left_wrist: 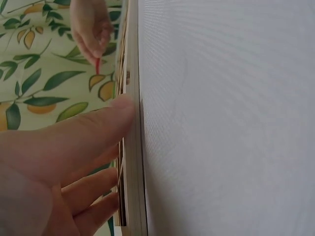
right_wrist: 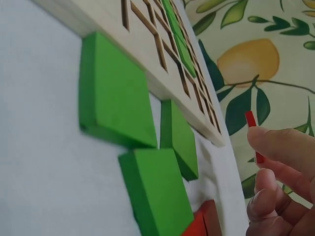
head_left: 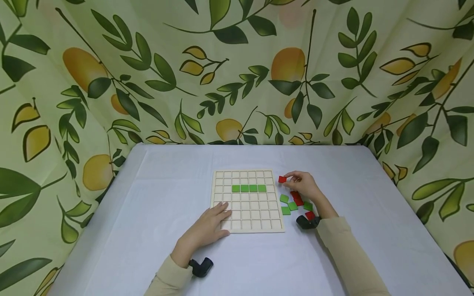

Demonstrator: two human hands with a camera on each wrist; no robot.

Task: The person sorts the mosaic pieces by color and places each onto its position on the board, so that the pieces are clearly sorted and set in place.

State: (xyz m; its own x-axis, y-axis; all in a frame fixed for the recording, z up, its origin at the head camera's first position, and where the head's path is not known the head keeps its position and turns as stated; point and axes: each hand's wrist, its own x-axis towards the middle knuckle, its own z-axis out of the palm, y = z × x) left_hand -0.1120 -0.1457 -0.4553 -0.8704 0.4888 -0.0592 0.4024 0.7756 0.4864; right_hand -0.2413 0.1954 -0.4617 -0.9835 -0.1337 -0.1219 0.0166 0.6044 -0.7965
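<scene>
A wooden grid board [head_left: 252, 204] lies on the white table, with a row of several green square tiles [head_left: 249, 188] set in its upper cells. My left hand [head_left: 211, 222] rests on the board's lower left corner with fingers spread; its thumb lies along the front edge. In the left wrist view the thumb [left_wrist: 98, 130] touches the board's side [left_wrist: 134, 162]. My right hand [head_left: 303, 184] pinches a red square tile [head_left: 282, 179] between thumb and finger, held just off the board's upper right edge. In the right wrist view that red tile [right_wrist: 251, 119] appears edge-on, raised above the table.
Loose green tiles [head_left: 284, 199] and red tiles [head_left: 297, 199] lie to the right of the board, below my right hand. A black wrist camera [head_left: 307, 222] is strapped at each wrist. Behind the table hangs a leaf-and-fruit patterned cloth [head_left: 229, 82].
</scene>
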